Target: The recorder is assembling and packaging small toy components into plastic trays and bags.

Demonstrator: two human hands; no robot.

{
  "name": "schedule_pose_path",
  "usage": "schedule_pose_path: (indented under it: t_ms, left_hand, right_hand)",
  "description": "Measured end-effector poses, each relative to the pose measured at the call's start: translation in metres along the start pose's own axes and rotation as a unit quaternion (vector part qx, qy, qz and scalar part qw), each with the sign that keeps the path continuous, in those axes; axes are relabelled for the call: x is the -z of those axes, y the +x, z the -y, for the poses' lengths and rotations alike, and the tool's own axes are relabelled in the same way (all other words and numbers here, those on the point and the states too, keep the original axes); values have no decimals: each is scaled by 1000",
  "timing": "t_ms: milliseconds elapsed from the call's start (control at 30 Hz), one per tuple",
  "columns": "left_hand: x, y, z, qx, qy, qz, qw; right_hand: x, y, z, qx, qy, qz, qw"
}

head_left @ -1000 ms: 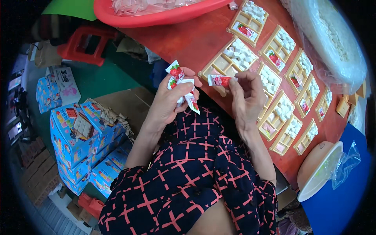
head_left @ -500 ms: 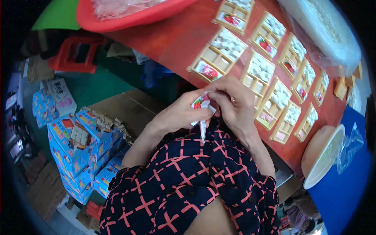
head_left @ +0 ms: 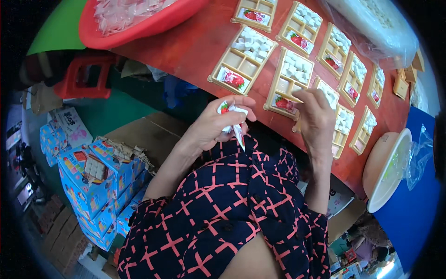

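Note:
My left hand (head_left: 218, 122) is closed around several small white sachets (head_left: 239, 135) printed with red strawberries. Over the near row of trays, the fingers of my right hand (head_left: 318, 116) are bent at the end of a strawberry-printed sachet (head_left: 284, 104). That sachet lies in the lower compartment of a tan divided tray (head_left: 280, 85), whose large compartment holds white chunky pieces (head_left: 297, 66). Left of it, a similar tray (head_left: 240, 61) has a sachet (head_left: 232, 79) in its lower end. My right hand partly covers the tray beyond it, with white pieces (head_left: 329, 95) showing.
More filled trays (head_left: 334, 49) stand in rows on the red table (head_left: 186, 51). A red basin (head_left: 134, 38) of packets sits at far left, a plastic bag (head_left: 376, 28) of white pieces at far right. A pale bowl (head_left: 385, 167) stands right; blue boxes (head_left: 86, 181) are stacked left.
My right hand has moved right, away from the left hand, to the tray. A sachet now shows in that tray's lower compartment. The left hand keeps its sachets.

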State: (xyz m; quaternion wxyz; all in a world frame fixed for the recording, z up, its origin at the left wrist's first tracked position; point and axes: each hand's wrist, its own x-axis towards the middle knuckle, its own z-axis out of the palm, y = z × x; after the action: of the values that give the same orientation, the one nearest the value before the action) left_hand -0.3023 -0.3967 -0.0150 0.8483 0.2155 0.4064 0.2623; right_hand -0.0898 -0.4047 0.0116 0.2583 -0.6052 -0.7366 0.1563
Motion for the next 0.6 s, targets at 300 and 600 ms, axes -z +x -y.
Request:
schedule_pose_path:
  t_ms: [300,600]
  left_hand:
    - [14,6,-10,-46,-19,10,999]
    - [-36,35,-8,-60,78,79,992]
  right_hand:
    - [-24,-19,-2,28,-114,-65,991]
    - [-4,-3,17,-55,314,-36,947]
